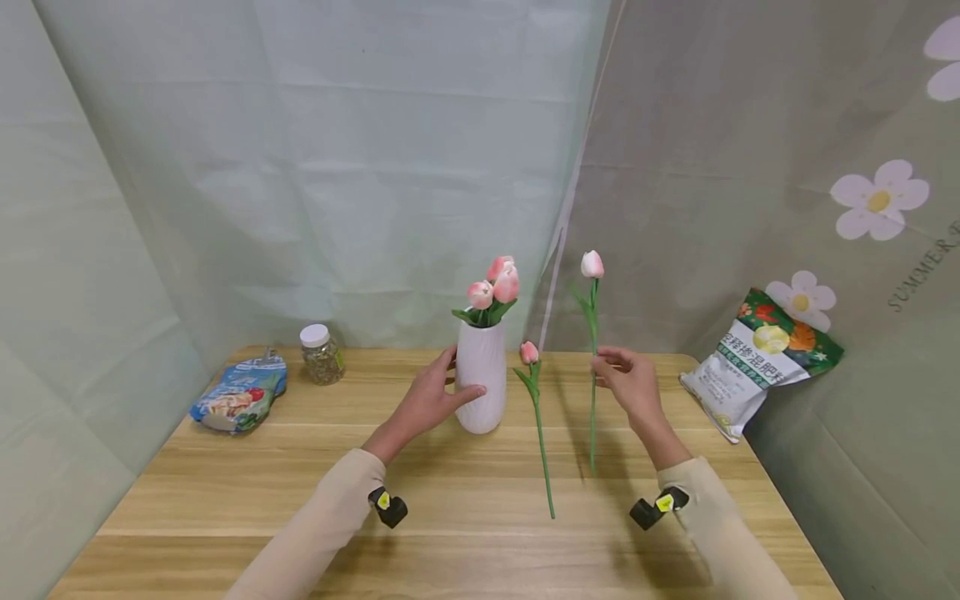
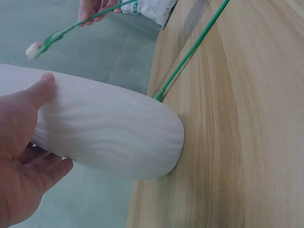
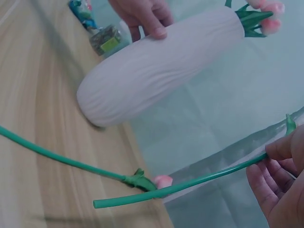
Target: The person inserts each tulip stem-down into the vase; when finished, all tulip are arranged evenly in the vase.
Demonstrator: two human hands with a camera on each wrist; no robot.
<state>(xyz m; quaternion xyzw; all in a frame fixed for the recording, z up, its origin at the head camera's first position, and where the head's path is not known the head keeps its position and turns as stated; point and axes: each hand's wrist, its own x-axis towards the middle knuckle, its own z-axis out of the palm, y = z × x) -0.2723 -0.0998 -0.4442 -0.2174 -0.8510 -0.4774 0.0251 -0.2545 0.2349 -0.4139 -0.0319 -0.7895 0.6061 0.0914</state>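
My left hand [image 1: 438,390] holds a white ribbed vase [image 1: 482,383] round its side, thumb across the front, as the left wrist view also shows. Several pink tulips [image 1: 495,283] with green leaves stand in the vase's mouth. Between thumb and fingers, my right hand [image 1: 632,383] pinches the green stem of a single pale pink tulip [image 1: 592,265], held upright with its bloom above the hand. The cut end of that stem [image 3: 102,203] points away from the hand in the right wrist view. Another tulip [image 1: 529,353] lies on the table between vase and right hand.
A jar with a white lid [image 1: 322,357] and a blue food bag [image 1: 242,395] sit at the table's back left. At the right edge leans a white and green fertilizer bag [image 1: 753,362]. Cloth backdrops [image 1: 360,167] rise behind the wooden table [image 1: 300,500].
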